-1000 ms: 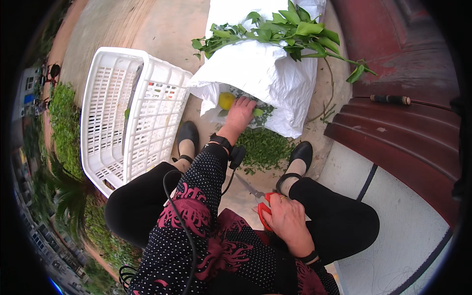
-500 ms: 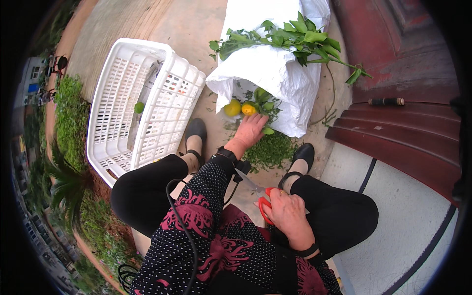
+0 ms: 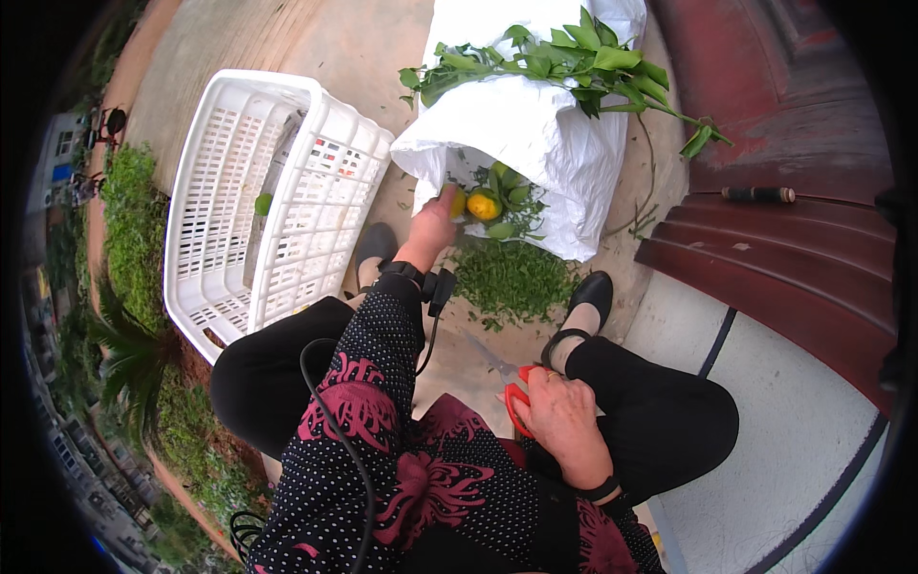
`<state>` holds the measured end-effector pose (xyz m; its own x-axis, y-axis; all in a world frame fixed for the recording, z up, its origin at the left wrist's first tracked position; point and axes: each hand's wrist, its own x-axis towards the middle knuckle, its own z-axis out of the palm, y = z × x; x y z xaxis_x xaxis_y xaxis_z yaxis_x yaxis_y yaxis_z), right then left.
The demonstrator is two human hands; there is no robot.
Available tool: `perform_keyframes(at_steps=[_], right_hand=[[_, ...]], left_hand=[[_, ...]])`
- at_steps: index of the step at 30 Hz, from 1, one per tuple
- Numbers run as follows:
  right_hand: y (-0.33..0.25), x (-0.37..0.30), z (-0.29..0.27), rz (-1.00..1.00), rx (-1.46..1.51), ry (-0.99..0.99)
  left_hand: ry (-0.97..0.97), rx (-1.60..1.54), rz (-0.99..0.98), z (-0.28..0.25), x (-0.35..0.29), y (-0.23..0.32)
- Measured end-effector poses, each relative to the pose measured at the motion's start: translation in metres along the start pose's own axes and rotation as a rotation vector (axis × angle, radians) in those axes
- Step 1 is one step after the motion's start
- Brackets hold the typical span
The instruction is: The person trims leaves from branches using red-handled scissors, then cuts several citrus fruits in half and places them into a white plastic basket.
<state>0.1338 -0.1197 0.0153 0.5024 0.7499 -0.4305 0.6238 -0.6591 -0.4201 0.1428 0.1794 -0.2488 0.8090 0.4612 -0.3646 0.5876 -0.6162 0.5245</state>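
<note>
At the mouth of a white sack (image 3: 516,124) on the ground, we see the left hand (image 3: 432,231) reach a yellow fruit (image 3: 459,203), its fingers against the rind; they hide too much for us to tell whether they are clamped around it. Just to the right lies a second fruit (image 3: 484,205), yellow-orange, with leaves close about it. The right hand (image 3: 568,423), near the right knee, is wrapped around the red handles of the scissors (image 3: 514,394), whose blades point away from the body; we cannot tell whether they are parted. A heap of leaves (image 3: 516,287) lies between the shoes, a sign, we judge, that some trimming is done. A white crate (image 3: 284,187) stands at left with one green fruit (image 3: 263,204) visible inside. Much appears left: we count two fruits at the sack's mouth, outside the crate, and a branch (image 3: 617,59) lying across the top of the sack, in full leaf.
</note>
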Motion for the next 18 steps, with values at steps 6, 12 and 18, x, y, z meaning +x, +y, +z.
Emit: perform_keyframes(at_steps=[6,12,18], right_hand=[[0.000,0.003,-0.001,0.010,0.016,-0.009],[-0.004,0.002,-0.003,-0.021,-0.001,0.064],[-0.013,-0.004,-0.008,0.028,0.019,0.236]], left_hand=[[-0.033,0.048,-0.136,0.011,0.016,-0.003],[0.077,0.027,-0.130,0.015,0.006,-0.001],[0.152,-0.531,-0.186,-0.005,-0.024,0.007]])
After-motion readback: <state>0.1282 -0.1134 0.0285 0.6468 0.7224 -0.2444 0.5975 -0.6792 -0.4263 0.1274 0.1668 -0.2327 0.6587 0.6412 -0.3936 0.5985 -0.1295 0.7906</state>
